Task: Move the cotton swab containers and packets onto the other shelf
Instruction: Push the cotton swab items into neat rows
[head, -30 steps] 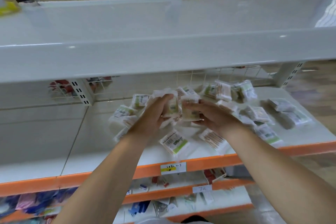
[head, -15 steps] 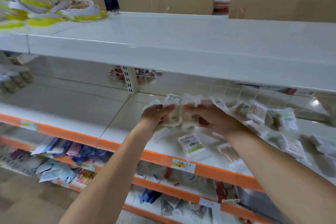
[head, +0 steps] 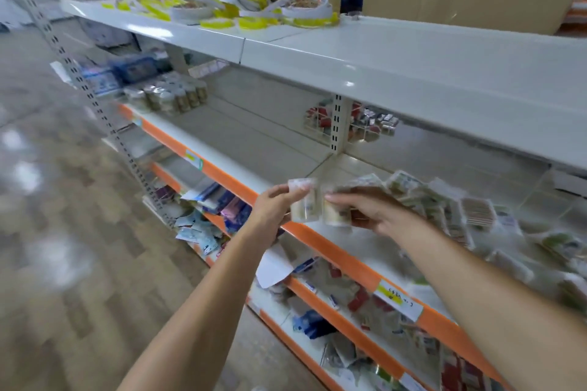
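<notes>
Orange shelf edge [head: 346, 259]: yellow-white price tag [head: 398, 298], writing unreadable.
Left hand [head: 275, 207]: grips cotton swab packets [head: 304, 204], upright, above the edge.
Right hand [head: 370, 211]: holds more packets [head: 334, 214].

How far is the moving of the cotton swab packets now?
Done: some containers already stand on the far left shelf section. In hand: left hand and right hand each hold packets. Left: many loose packets remain on the shelf at right.

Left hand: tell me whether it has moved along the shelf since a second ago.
Yes. The left hand, gripping packets, has gone leftward, from over the packet pile to the orange shelf edge beside it.
</notes>
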Tool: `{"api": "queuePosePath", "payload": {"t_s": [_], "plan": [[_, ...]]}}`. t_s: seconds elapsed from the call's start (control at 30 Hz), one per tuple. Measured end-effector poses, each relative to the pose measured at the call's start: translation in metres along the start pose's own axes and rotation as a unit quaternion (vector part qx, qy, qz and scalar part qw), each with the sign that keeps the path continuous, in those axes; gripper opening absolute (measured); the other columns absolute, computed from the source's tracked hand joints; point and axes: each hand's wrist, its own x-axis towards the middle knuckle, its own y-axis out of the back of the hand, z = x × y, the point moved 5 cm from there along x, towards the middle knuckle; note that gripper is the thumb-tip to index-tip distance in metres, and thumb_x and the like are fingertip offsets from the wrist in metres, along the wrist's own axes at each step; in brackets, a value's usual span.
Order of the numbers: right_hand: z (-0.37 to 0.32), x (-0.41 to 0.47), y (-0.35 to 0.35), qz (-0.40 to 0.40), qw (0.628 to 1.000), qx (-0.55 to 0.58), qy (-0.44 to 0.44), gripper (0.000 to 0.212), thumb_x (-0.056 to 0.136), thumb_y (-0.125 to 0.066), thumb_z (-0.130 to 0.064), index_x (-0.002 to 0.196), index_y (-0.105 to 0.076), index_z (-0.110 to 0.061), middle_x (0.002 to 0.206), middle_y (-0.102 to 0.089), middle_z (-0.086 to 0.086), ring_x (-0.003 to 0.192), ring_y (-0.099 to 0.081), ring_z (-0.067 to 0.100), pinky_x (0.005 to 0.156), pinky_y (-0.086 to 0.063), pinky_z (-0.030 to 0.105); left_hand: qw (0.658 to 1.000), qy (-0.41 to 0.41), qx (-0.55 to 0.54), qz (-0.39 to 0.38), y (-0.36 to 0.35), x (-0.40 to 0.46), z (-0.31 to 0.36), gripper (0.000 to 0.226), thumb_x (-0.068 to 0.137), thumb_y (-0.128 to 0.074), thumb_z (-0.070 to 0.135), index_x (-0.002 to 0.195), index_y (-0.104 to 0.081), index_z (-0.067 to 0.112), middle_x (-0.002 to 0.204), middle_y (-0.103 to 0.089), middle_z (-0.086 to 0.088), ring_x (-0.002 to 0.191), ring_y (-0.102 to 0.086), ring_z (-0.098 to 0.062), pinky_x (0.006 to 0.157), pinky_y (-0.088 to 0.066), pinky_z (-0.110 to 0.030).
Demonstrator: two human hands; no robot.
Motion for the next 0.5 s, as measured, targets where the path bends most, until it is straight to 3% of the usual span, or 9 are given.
{"api": "queuePosePath", "payload": {"t_s": [0.07,0.17,0.3,0.37,0.43,0.47,0.5], "plan": [[-0.001,0.011,-0.023,-0.019,1.000,-0.003,-0.007,0.033,0.069,-0.090,-0.031,0.097,-0.078,-0.020,0.091,-0.079,-0.005,0.091,-0.073,0.012,0.071,-0.055,0.024,1.000,-0.002,-0.009,0.019,0.023,-0.004,-0.002,0.048,0.078,-0.082,0.040,0.116,-0.069,0.014,0.112,-0.074,-0.009,0.104,-0.071,-0.027,0.094,-0.054,-0.041],[-0.006,0.026,-0.059,-0.049,0.999,-0.004,-0.009,0.044,0.071,-0.090,-0.028,0.110,-0.073,-0.015,0.100,-0.079,-0.001,0.097,-0.074,0.014,0.068,-0.055,0.022,0.998,-0.002,-0.026,0.051,0.059,-0.008,-0.004,0.042,0.081,-0.080,0.033,0.114,-0.069,0.010,0.109,-0.074,-0.014,0.093,-0.073,-0.029,0.075,-0.056,-0.036],[-0.018,0.047,-0.111,-0.091,0.996,-0.012,0.001,0.036,0.077,-0.086,-0.023,0.109,-0.074,-0.012,0.096,-0.079,0.003,0.087,-0.076,0.013,0.070,-0.062,0.028,0.997,-0.003,-0.034,0.069,0.106,-0.008,-0.001,0.040,0.085,-0.077,0.029,0.118,-0.068,0.008,0.114,-0.073,-0.014,0.102,-0.072,-0.030,0.096,-0.055,-0.048],[-0.024,0.055,-0.138,-0.099,0.995,-0.016,0.009,0.028,0.078,-0.084,-0.019,0.104,-0.076,-0.011,0.093,-0.079,0.007,0.082,-0.076,0.015,0.078,-0.062,0.040,0.996,-0.004,-0.036,0.076,0.131,-0.008,0.003,0.042,0.086,-0.076,0.029,0.121,-0.066,0.007,0.114,-0.073,-0.013,0.102,-0.072,-0.029,0.096,-0.055,-0.048],[-0.028,0.066,-0.164,-0.110,0.994,-0.003,0.005,0.032,0.077,-0.085,-0.015,0.106,-0.075,-0.007,0.088,-0.079,0.012,0.079,-0.077,0.021,0.069,-0.063,0.042,0.996,-0.008,-0.036,0.086,0.156,-0.005,0.007,0.042,0.087,-0.075,0.027,0.122,-0.065,0.006,0.115,-0.073,-0.014,0.103,-0.071,-0.029,0.094,-0.057,-0.044],[-0.029,0.071,-0.179,-0.114,0.993,0.004,0.000,0.035,0.077,-0.085,-0.013,0.109,-0.075,-0.004,0.088,-0.078,0.015,0.084,-0.076,0.029,0.071,-0.063,0.046,0.995,-0.010,-0.038,0.094,0.170,-0.003,0.010,0.041,0.088,-0.075,0.026,0.121,-0.065,0.005,0.116,-0.072,-0.015,0.104,-0.071,-0.029,0.092,-0.058,-0.042],[-0.030,0.078,-0.192,-0.114,0.993,0.001,-0.002,0.036,0.076,-0.085,-0.014,0.109,-0.075,-0.004,0.090,-0.077,0.019,0.094,-0.073,0.038,0.082,-0.060,0.056,0.994,-0.013,-0.040,0.103,0.183,-0.001,0.012,0.039,0.088,-0.074,0.024,0.121,-0.065,0.005,0.117,-0.071,-0.016,0.105,-0.071,-0.030,0.090,-0.058,-0.040]]}}
